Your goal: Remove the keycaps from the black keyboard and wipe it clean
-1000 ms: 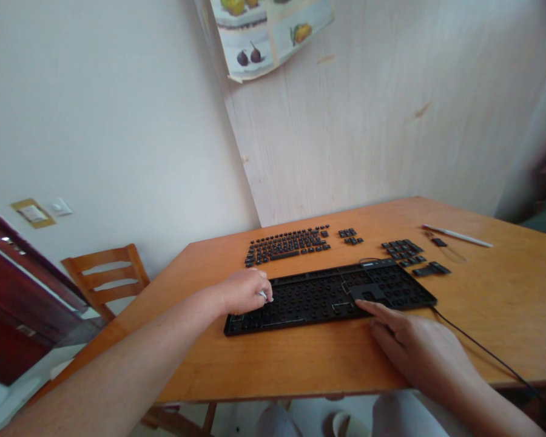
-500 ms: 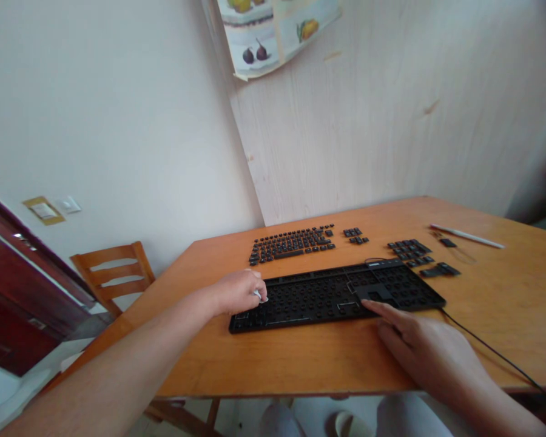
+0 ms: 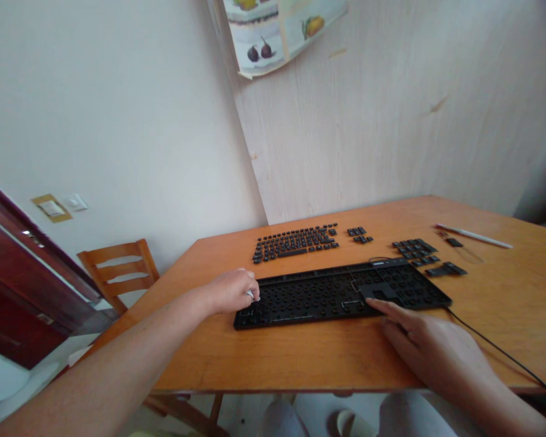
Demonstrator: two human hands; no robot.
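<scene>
A black keyboard (image 3: 309, 297) without its keycaps lies on the wooden table in front of me. At its left end, my left hand (image 3: 236, 290) is closed in a pinch on a small white wipe (image 3: 251, 295), which looks like tissue; most of it is hidden by the fingers. My right hand (image 3: 418, 331) rests at the front edge towards the right, its index finger stretched out and touching the keyboard. The other right fingers are bent beneath and partly hidden.
Loose black keycaps (image 3: 295, 243) lie in rows behind the keyboard, with more number-pad keycaps (image 3: 414, 247) at the right. Beyond them are a white pen-like stick (image 3: 475, 235) and a small dark tool with wire (image 3: 454, 242). A cable (image 3: 495, 346) runs off right. A chair (image 3: 118, 270) stands left.
My left hand has slid left along the keyboard with the white wipe, to its left end. The right hand stays in place on the keyboard. The view has shifted slightly.
</scene>
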